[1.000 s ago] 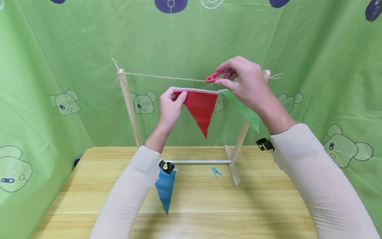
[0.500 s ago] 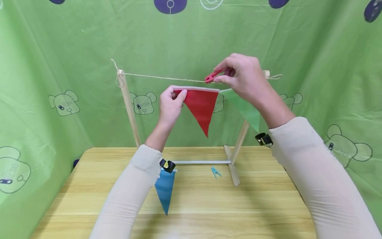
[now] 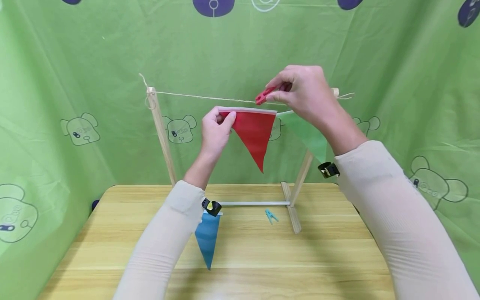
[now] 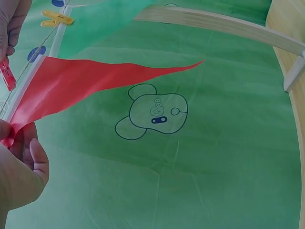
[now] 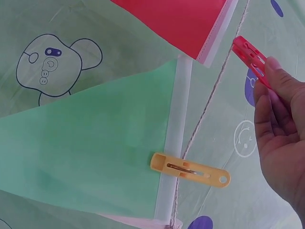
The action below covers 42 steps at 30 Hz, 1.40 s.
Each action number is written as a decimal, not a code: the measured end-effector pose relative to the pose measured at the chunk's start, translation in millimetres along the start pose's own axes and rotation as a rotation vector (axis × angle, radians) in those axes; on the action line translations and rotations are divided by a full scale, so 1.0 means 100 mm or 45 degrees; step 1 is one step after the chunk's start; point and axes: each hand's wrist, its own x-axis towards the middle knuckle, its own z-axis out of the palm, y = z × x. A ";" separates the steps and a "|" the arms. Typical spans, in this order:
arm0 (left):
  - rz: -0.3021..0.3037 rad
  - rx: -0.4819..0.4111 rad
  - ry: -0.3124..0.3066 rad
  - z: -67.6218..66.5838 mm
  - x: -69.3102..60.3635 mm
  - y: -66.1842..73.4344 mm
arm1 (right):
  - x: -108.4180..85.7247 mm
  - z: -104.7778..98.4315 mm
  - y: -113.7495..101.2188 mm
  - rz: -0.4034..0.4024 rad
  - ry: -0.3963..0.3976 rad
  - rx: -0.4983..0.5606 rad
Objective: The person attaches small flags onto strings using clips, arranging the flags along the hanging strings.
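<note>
My left hand (image 3: 216,132) pinches the upper left corner of a red triangular pennant (image 3: 253,129) along its white band. The pennant hangs point down, its band slightly below the string (image 3: 202,97). Between thumb and fingers, my right hand (image 3: 305,93) holds a red clothespin (image 5: 248,55) at the string, above the pennant's right end. In the right wrist view, a yellow clothespin (image 5: 190,169) clips a green pennant (image 5: 95,143) to the string. The red and green bands nearly meet at their corners.
Two wooden posts, the left post (image 3: 161,133) and right post (image 3: 301,177), carry the string, joined by a low white bar (image 3: 255,203). On the wooden table (image 3: 285,266) lie a blue clothespin (image 3: 271,216) and a blue pennant (image 3: 208,239), partly behind my left sleeve.
My right hand has shifted slightly left and up with the red clothespin, whose handles look turned. The red pennant has risen a little and moved slightly right in my left hand.
</note>
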 end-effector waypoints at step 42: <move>0.022 -0.038 0.020 0.10 0.04 0.05 | 0.16 0.00 -0.02 0.017 -0.228 -0.105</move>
